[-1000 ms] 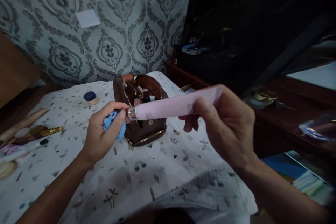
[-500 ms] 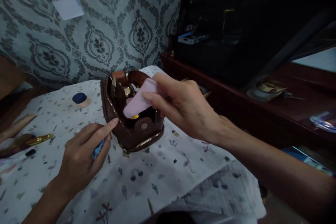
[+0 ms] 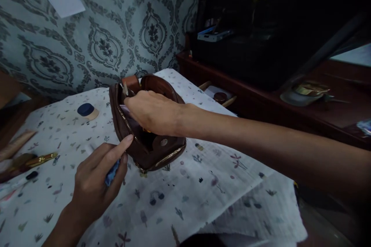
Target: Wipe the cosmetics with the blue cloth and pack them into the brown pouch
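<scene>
A brown zippered bag (image 3: 171, 158) stands unzipped on the cloth, its gold-toothed zip edges spread apart. My right hand (image 3: 156, 114) reaches down into it from the right, with the fingertips hidden inside. A sliver of the pale pink tube (image 3: 126, 110) shows below that hand, against the bag's left inner side. With its index finger stretched to the bag's near left zip edge, my left hand (image 3: 98, 170) curls its other fingers around a small blue crinkled item (image 3: 112, 173), mostly covered.
A jar with a dark blue lid (image 3: 86, 110) stands left of the bag on the patterned cloth (image 3: 162, 204). Gold-coloured and tube-like items (image 3: 43, 159) lie at the left edge. A dark red cabinet (image 3: 257, 110) with a large black screen (image 3: 246, 19) borders the right.
My right hand has moved left and down into the bag with the pink tube, which is now almost wholly hidden. My left hand stays at the bag's edge.
</scene>
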Available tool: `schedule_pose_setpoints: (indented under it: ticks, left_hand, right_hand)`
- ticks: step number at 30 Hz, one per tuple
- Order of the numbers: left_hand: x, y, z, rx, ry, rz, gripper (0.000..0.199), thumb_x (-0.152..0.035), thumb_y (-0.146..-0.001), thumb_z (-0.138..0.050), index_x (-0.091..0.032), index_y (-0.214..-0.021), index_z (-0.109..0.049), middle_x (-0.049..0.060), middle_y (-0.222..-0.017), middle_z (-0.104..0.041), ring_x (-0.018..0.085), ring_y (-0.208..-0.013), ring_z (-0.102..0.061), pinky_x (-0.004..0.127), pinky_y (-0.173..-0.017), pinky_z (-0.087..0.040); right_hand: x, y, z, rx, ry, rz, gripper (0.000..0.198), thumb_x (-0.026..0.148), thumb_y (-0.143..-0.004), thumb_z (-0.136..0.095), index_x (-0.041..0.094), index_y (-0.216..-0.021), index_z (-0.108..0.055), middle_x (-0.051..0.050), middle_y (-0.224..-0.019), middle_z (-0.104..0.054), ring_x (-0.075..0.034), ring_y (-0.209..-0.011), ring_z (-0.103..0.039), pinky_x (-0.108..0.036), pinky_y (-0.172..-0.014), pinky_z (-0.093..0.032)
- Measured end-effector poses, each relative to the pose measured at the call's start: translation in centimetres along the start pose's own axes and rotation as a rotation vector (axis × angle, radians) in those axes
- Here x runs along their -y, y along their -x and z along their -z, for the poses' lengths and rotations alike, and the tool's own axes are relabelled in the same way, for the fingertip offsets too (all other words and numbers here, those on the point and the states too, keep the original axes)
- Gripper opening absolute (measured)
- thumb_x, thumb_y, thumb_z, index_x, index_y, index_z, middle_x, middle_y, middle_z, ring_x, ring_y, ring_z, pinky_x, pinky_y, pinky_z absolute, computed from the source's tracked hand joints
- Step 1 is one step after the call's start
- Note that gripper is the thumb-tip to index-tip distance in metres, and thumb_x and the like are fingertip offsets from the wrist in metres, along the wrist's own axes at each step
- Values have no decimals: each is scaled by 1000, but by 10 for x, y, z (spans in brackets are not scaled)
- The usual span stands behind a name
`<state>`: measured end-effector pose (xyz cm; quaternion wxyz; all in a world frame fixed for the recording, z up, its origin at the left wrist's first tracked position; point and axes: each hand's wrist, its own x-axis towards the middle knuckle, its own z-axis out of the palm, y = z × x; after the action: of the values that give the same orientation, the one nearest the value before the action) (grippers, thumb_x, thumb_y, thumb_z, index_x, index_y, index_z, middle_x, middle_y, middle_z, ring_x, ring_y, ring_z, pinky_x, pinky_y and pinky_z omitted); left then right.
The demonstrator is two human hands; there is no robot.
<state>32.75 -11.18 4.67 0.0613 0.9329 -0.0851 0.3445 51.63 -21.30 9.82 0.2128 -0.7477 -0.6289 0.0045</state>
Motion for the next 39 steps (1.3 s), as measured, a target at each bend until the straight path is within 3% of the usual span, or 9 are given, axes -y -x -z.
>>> schedule_pose_setpoints:
  ticks: [4, 9, 17, 25, 31, 39]
  left_hand:
    - [1, 2, -1, 12, 11, 2, 57, -7, -94, -54, -27, -148, -46, 0, -75, -59, 13, -62, -56, 25, -57, -44]
    - [1, 4, -2, 8, 27, -9, 58, -6, -94, -55, -23, -148, -45, 2, -76, -61, 14, -64, -57, 25, -58, -45]
    - [3, 8, -2, 20, 6, -30, 60, -8, -94, -55, -20, -151, -41, 4, -81, -64, 16, -69, -58, 27, -60, -45]
    - [5, 9, -4, 29, -14, -50, 57, -10, -96, -55, -15, -150, -41, 4, -77, -62, 15, -65, -57, 26, -56, -42]
    - [3, 6, -5, 19, 3, -43, 55, -10, -96, -55, -16, -149, -43, 5, -83, -66, 17, -74, -64, 26, -61, -48]
    - [1, 6, -4, 24, 4, -36, 52, -11, -96, -56, -15, -146, -45, 5, -82, -67, 17, -75, -65, 25, -61, -49]
  right_hand:
    - [4, -3, 1, -21, 45, -22, 14, 15, -94, -54, 16, -102, -66, -12, -95, -74, -25, -91, -70, -30, -71, -48]
    - [12, 1, 5, -15, 119, -59, 33, 11, -90, -51, 12, -123, -56, -15, -98, -74, -27, -90, -69, -32, -69, -48]
    - [13, 5, 9, 19, 142, -53, 26, 16, -97, -44, 17, -116, -60, -11, -96, -73, -23, -85, -67, -28, -64, -41]
    - [11, 16, 17, -28, 76, -74, 32, 26, -97, -55, 17, -128, -57, -12, -105, -71, -24, -90, -67, -29, -67, -40]
    - [12, 10, 16, -61, 78, -78, 22, 16, -94, -52, 17, -114, -63, -9, -103, -70, -21, -86, -64, -29, -67, -40]
    - [4, -14, 15, -108, 229, 160, 22, 6, -88, -46, 17, -97, -63, -6, -97, -66, -16, -75, -58, -28, -59, -30]
